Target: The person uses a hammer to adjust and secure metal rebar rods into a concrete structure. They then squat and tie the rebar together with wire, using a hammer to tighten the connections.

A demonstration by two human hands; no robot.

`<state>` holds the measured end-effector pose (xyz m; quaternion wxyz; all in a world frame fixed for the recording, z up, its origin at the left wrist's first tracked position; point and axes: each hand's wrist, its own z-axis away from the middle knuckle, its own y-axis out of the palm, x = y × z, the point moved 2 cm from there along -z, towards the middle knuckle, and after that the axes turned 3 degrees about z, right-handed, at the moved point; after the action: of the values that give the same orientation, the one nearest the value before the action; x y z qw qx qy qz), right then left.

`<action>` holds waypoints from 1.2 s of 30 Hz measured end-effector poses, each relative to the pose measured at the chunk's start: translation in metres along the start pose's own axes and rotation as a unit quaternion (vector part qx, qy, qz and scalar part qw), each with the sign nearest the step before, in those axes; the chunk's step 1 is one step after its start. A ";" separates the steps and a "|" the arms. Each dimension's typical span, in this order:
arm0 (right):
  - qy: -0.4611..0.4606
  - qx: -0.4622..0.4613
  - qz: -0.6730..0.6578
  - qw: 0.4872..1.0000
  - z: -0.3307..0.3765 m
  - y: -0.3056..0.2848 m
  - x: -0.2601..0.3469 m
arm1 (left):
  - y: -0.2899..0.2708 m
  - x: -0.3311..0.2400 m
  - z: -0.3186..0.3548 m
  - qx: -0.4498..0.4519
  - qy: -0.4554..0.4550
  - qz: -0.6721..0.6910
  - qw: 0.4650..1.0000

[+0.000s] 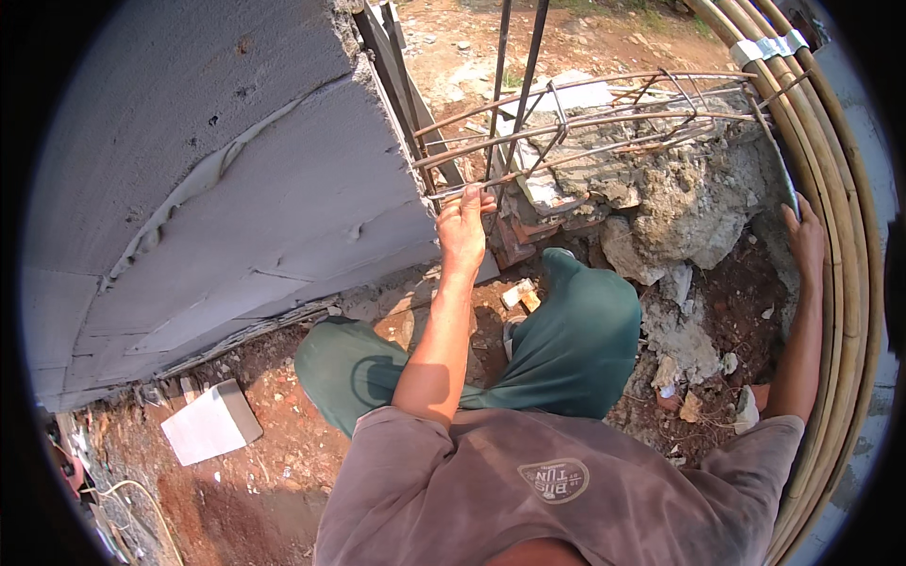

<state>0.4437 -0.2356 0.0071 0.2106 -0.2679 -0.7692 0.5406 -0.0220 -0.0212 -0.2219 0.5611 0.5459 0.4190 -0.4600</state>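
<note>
A rusty rebar cage [623,121], long bars with bent stirrups around them, runs from the end of the grey wall towards the bamboo poles. At its wall end, my left hand [462,228] is closed around the lowest bar, beside two dark upright rods [514,104]. My right hand [805,241] is over by the bamboo, its fingers closed on the lower end of a thin, slightly curved rod [778,156]. The rod's upper end reaches the far end of the cage. I cannot make out whether it is a tool or a loose bar. Part of the right hand's grip is hidden.
A plastered grey wall [236,189] rises on the left. Bundled bamboo poles [835,189], bound with a silvery band [769,47], stand close on my right. Rough concrete rubble [698,193] lies under the cage. A pale block [212,423] rests on the dirt at lower left.
</note>
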 end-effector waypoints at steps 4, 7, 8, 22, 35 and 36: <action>0.008 0.025 -0.017 1.000 0.002 -0.019 0.035 | -0.002 -0.004 0.005 0.029 0.004 0.098 0.995; 0.017 0.011 0.026 0.999 -0.002 -0.030 0.023 | -0.001 0.002 0.005 0.033 0.029 0.131 0.990; 0.015 0.011 0.028 0.999 -0.003 -0.037 0.023 | -0.002 0.005 0.005 0.026 0.032 0.130 0.991; -0.085 0.017 0.048 0.995 -0.004 -0.063 0.027 | 0.002 -0.010 0.014 -0.057 0.043 0.032 0.997; 0.196 -0.041 -0.174 0.964 0.146 0.058 0.023 | -0.011 0.005 0.011 -0.027 0.071 0.152 0.986; 0.203 -0.027 -0.183 0.962 0.167 0.064 0.032 | -0.013 0.005 0.012 -0.044 0.085 0.140 0.986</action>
<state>0.3283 -0.3174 -0.1065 0.4500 -0.2326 -0.7607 0.4059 -0.0336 -0.0330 -0.2287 0.6053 0.6112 0.4048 -0.3100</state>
